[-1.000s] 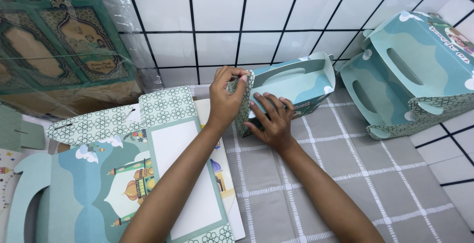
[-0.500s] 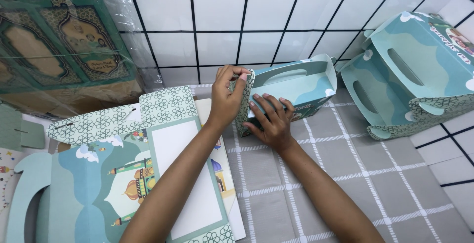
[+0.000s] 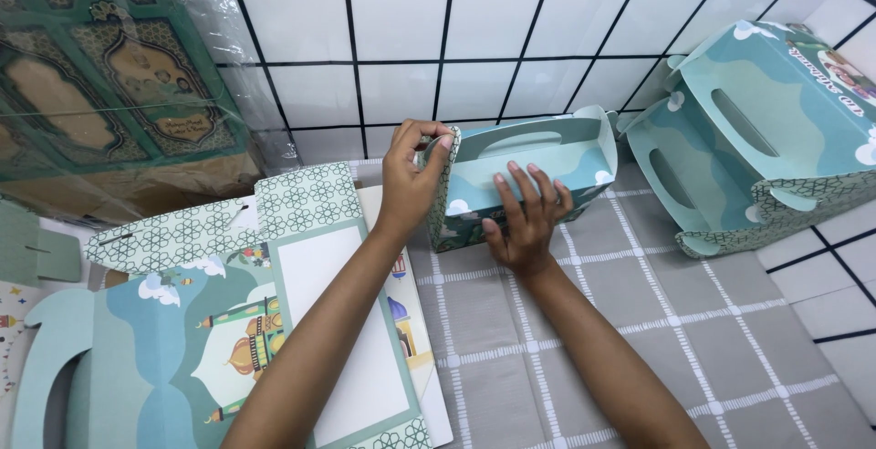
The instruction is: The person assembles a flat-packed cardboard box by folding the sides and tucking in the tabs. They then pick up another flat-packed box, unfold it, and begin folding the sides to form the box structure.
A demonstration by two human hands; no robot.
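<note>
Hands meet on a half-formed teal cardboard box [image 3: 538, 175] lying on its side on the grey checked cloth [image 3: 693, 349], near the white tiled wall [image 3: 474, 38]. Left hand [image 3: 411, 180] pinches the box's patterned end flap, thumb and fingers closed on its top edge. Right hand [image 3: 527, 221] lies flat and open, palm pressing the box's near side panel down. Compared with a second ago, both hands sit almost where they were; the box looks a little squarer and its far wall more upright, so the folding seems to be holding its shape. Left of the arms lies a stack of flat unfolded box blanks [image 3: 228, 339]. At far right rest two finished boxes with handles [image 3: 757, 139].
</note>
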